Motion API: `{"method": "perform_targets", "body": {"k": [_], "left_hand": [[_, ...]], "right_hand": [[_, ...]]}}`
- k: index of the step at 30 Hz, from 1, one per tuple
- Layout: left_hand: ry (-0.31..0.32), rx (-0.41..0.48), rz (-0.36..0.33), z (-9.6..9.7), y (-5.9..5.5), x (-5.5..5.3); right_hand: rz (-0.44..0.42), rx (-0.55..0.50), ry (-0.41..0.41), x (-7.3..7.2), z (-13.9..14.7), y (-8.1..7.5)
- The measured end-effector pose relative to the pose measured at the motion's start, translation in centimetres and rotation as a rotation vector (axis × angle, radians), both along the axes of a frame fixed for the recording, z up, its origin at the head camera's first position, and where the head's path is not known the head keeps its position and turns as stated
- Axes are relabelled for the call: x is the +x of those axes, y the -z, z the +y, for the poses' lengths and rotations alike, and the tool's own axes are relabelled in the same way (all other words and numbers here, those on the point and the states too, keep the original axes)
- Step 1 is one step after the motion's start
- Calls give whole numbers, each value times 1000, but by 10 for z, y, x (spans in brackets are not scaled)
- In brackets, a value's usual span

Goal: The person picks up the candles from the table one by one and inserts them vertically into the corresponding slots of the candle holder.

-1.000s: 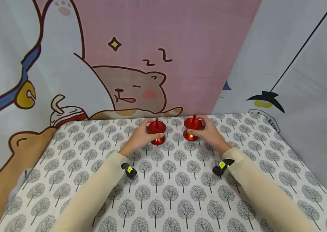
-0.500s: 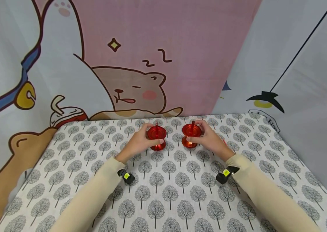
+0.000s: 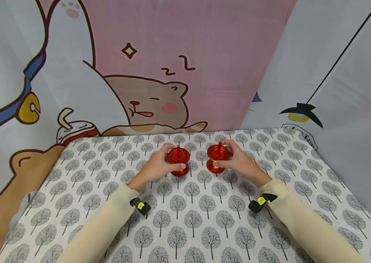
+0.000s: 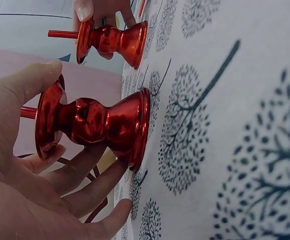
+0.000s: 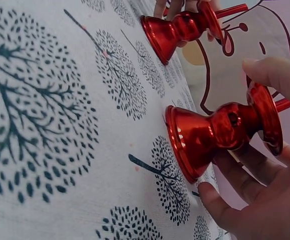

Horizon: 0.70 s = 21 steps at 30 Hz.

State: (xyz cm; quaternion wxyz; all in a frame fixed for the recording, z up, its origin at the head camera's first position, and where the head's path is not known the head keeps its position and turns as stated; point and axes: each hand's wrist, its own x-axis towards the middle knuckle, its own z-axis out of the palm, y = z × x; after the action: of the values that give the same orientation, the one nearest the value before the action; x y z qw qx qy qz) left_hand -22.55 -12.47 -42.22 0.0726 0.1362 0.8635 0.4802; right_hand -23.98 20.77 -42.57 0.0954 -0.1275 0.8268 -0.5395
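My left hand [image 3: 159, 164] grips a shiny red candle holder [image 3: 178, 157] by its upper dish, thumb on the near side of the rim. A matching red candle holder [image 3: 218, 152] is held the same way by my right hand [image 3: 242, 163]. Each has a wide dish with an upright pin, a rounded stem and a flared foot. Both stand upright a short gap apart. In the left wrist view, the foot of the nearer candle holder [image 4: 87, 122] is right at the cloth, fingers behind the stem. The right wrist view shows the other candle holder [image 5: 230, 125] likewise, its foot close against the cloth.
A white cloth [image 3: 192, 204] printed with grey trees covers the table. Behind it hangs a cartoon curtain [image 3: 224, 65]. A thin red strip [image 3: 254, 160] shows just beyond my right wrist.
Both hands have drawn the two candle holders a little toward me across the table. The grips look the same, and the thin red strip has come into view by the right wrist.
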Motion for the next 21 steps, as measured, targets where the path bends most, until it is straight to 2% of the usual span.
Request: {"method": "perform_targets", "body": {"k": [9, 21], "left_hand": [[51, -18, 8, -3, -1, 6], [134, 30, -69, -8, -3, 12]], "right_hand": [[-28, -39, -54, 7, 5, -1], [-54, -24, -136, 10, 15, -3]]}}
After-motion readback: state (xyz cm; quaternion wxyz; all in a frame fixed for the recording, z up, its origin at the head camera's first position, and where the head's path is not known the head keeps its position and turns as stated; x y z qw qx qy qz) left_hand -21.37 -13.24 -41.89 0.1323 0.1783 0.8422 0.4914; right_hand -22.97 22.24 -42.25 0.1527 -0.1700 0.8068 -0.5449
